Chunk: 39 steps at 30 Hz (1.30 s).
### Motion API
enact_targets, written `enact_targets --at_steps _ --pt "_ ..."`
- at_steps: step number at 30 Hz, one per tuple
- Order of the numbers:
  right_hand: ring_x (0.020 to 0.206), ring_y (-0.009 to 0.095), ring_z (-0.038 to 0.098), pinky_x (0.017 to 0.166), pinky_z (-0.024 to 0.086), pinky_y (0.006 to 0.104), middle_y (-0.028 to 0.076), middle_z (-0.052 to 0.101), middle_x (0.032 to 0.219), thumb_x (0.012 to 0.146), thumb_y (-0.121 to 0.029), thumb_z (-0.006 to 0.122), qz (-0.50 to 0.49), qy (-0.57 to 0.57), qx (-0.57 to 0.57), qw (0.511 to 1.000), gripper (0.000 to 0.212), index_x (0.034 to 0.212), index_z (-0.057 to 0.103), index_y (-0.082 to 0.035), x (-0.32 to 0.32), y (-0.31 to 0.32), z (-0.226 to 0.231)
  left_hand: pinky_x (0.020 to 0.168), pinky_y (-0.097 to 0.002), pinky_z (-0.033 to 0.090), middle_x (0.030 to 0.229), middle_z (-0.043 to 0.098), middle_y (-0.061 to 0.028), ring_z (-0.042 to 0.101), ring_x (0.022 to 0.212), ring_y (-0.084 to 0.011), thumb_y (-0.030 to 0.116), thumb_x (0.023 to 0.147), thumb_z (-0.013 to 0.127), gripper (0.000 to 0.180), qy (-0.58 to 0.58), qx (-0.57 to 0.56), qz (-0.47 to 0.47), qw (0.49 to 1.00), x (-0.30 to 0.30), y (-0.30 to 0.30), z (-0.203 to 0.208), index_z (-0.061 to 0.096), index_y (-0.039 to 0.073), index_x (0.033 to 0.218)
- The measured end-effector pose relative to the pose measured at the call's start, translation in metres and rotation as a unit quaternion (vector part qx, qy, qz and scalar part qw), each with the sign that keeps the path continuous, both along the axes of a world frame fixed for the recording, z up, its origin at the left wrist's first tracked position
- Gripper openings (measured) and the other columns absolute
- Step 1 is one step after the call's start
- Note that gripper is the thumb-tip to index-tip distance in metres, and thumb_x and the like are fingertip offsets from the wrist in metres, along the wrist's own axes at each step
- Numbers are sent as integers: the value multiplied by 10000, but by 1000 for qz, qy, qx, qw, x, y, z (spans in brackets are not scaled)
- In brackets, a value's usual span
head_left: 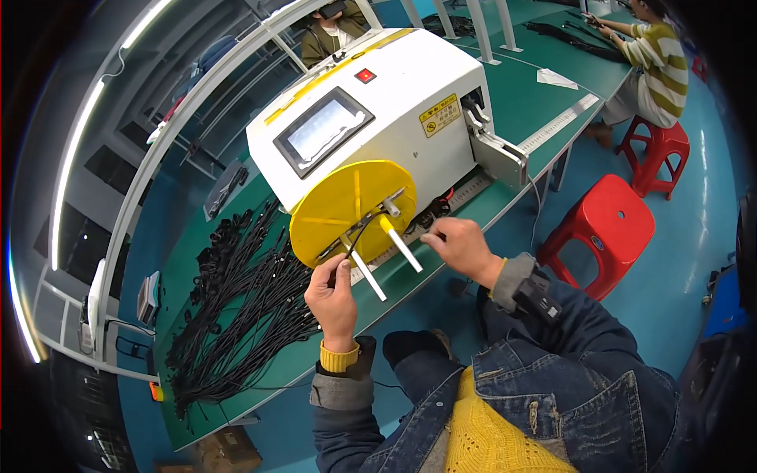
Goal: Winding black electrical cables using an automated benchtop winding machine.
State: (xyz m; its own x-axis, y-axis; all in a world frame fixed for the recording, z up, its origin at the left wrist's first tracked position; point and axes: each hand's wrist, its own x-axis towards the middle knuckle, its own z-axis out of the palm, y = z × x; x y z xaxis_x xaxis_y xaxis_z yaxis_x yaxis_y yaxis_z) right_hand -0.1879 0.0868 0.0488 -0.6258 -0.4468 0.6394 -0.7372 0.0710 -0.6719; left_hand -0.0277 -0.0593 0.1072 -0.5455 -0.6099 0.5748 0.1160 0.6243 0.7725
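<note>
My left hand (331,303) is closed in a pinch on a thin black cable (359,234). The cable runs up across the face of a round yellow disc (347,193). Two white rods (406,251) stick out from this disc toward me. To the right of the rods, my right hand (465,248) has its fingers curled together; what they hold, if anything, is hidden. The disc is mounted on the front of a white machine (394,87) with a dark-framed screen (324,131) and a red switch (365,76).
A large heap of black cables (244,315) covers the green table (201,422) to the left. Red stools (611,225) stand on the blue floor at right. A person in a striped top (661,67) handles cables at far right; another person (331,35) is behind the machine.
</note>
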Motion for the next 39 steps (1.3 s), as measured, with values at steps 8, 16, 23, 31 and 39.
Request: enact_targets --at_steps 8,16,23,31,39 --pt "525 266 560 500 430 327 155 568 599 748 -169 640 13 -112 92 989 198 690 604 16 14 67 -39 601 -196 417 764 591 -32 523 684 -77 31 825 611 135 7 52 0 999 6 -2 -7 632 -26 946" --pt "496 204 541 483 416 302 137 558 571 755 -157 642 26 -184 104 977 194 698 603 25 29 87 -48 540 -229 416 717 572 -84 533 613 -138 23 797 631 194 -39 -176 50 982 21 16 15 633 -21 986" --pt "501 241 555 489 425 325 140 562 568 748 -165 632 31 -216 118 969 191 685 606 14 24 89 -50 520 -241 416 685 553 -93 521 577 -159 8 791 627 199 -38 -207 64 975 26 34 14 635 -17 988" --pt "498 232 555 489 423 320 138 556 557 755 -169 631 46 -230 133 963 195 688 606 12 21 84 -53 498 -258 393 656 510 -91 474 540 -160 -1 803 607 228 -31 -199 67 977 27 45 6 614 -28 1030" --pt "519 254 558 495 430 324 136 571 594 754 -173 637 86 -211 109 968 191 698 609 7 23 77 -28 516 -275 407 700 513 -118 494 573 -197 -31 800 579 268 -49 -206 91 973 17 62 2 583 -54 1067"
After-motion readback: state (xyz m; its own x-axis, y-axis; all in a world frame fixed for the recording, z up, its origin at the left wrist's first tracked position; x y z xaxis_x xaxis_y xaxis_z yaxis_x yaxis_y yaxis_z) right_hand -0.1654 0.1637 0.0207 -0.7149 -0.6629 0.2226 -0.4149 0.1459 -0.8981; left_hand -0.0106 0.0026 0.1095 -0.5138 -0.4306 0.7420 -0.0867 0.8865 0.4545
